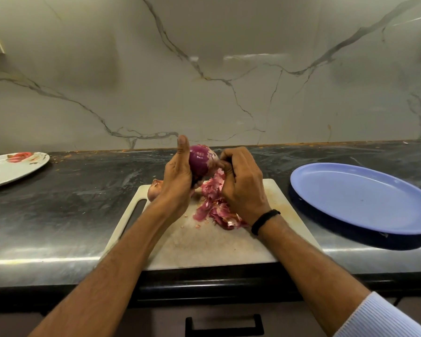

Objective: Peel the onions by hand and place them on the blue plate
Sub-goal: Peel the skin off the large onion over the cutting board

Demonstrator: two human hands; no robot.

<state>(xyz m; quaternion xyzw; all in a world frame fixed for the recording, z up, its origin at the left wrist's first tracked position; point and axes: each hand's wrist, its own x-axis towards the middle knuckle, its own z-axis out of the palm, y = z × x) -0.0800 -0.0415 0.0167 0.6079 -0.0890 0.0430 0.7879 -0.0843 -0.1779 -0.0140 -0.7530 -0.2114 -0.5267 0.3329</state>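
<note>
A half-peeled red onion (pixel 199 160), glossy purple where the skin is off, is held in the air above the far edge of the cutting board (pixel 204 244). The left hand (pixel 178 181) grips it from the left and below, thumb standing straight up against its side. The right hand (pixel 241 183) has its fingers curled at the onion's right side, pinching a flap of papery skin that still clings there. A black wristband (pixel 265 221) sits on the right wrist.

Beneath the hands, a heap of pink and purple peels (pixel 216 207) lies on the middle of the board. At the board's far left corner a second onion (pixel 153 192), with its skin on, shows partly from behind the left hand.

The board lies on a dark, shiny worktop (pixel 71 210). To the right of the board, near it but apart, is the blue plate (pixel 362 198). Well to the left of the board is a white plate (pixel 7 170) with some red pieces on it. Behind the board rises a pale veined marble wall (pixel 204 81).
</note>
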